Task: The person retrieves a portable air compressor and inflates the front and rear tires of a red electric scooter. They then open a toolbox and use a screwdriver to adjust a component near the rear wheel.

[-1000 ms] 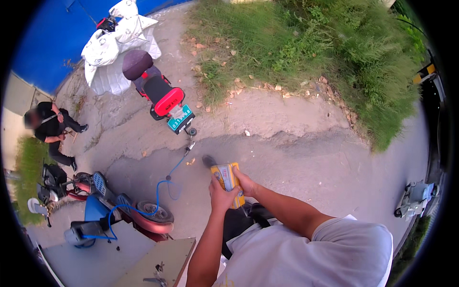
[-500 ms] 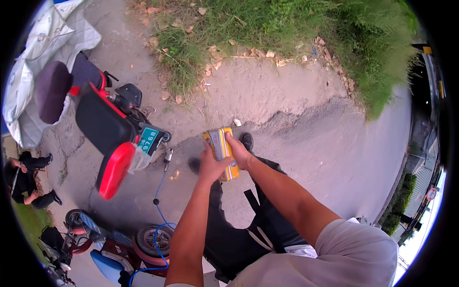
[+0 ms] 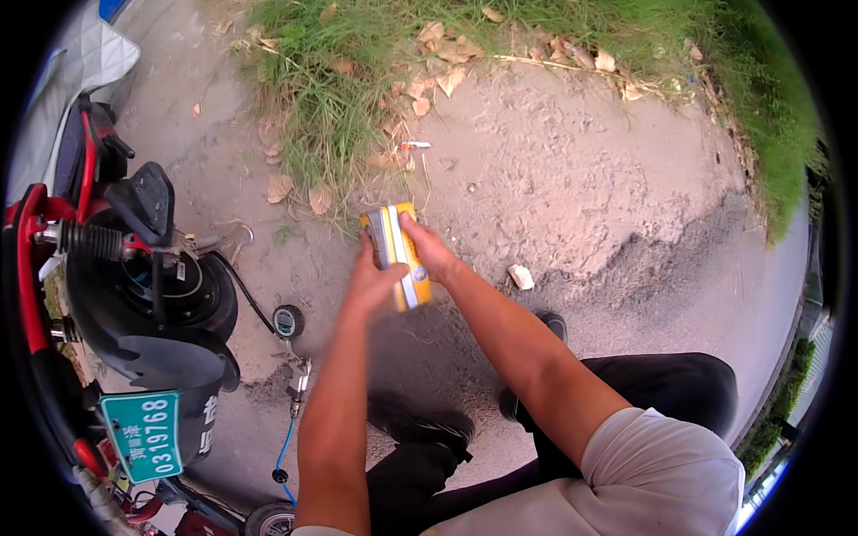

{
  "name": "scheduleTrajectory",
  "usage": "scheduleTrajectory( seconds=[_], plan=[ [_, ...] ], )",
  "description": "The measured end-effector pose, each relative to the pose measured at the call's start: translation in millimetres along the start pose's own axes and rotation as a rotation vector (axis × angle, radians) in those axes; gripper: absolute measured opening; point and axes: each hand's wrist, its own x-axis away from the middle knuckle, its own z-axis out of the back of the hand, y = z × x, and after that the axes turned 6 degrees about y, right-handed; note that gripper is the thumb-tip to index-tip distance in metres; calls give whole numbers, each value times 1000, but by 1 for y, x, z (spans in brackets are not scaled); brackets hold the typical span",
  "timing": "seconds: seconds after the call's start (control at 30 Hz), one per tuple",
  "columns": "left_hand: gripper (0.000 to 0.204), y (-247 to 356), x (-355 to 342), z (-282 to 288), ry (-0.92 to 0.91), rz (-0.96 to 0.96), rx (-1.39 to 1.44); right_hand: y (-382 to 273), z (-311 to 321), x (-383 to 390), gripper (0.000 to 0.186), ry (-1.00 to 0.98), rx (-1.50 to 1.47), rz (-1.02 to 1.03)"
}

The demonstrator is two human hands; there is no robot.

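Observation:
A yellow, white and grey box (image 3: 391,237) is held between my two hands, tilted a little, above the dirt ground. My left hand (image 3: 372,284) grips its near left side, with the thumb across the front. On the right side my right hand (image 3: 431,253) presses with its thumb near the upper edge. To the left of the hands, a tyre inflator with a round digital gauge (image 3: 288,322) lies by the electric scooter's rear wheel (image 3: 147,308). A black hose (image 3: 243,288) runs from the gauge toward that wheel, and a blue air hose (image 3: 284,460) leads away below.
The scooter's green number plate (image 3: 141,435) and red frame (image 3: 31,286) stand close on the left. Grass (image 3: 326,98) and dry leaves (image 3: 451,80) border the far side. A pale stone (image 3: 520,277) lies right of my hands. My shoes (image 3: 447,429) are just below.
My body is lower and closer to the ground, knees bent, and the scooter's wheel and gauge appear larger at left. The box stays in both hands.

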Motion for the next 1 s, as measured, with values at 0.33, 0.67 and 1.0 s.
scheduleTrajectory(
  seconds=[0.33,0.67,1.0],
  plan=[
    [88,1,15,9,20,164,380,21,11,-20,55,427,665,340],
    [45,-29,8,28,-104,189,742,4,49,9,31,684,1150,1012],
    [67,-28,91,84,-152,17,-459,2,19,37,96,419,1888,714]
  ],
)
